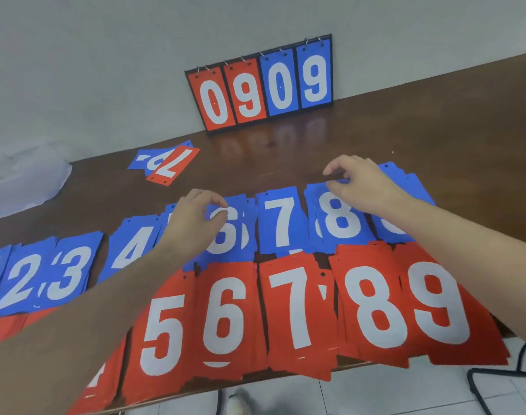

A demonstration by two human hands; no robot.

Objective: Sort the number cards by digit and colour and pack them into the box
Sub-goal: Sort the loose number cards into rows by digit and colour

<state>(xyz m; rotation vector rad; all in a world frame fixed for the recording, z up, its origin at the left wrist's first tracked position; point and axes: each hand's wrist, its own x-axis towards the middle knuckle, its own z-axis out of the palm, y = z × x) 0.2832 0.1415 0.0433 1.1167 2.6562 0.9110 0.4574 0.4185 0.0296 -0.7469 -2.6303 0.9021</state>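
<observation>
Blue number cards (pixel 281 223) are lying in a row of stacks along the brown table (pixel 405 139), with red number cards (pixel 294 310) in a second row nearer the table's front edge. The left hand (pixel 193 220) is resting over the blue 5 and 6 stacks, fingers curled; whether it is gripping a card cannot be told. The right hand (pixel 360 184) is pinching the top edge of the blue 8 stack (pixel 341 220). A flip scoreboard (pixel 261 85) showing 0909 is leaning against the wall, with a few loose cards (pixel 166 163) lying apart.
</observation>
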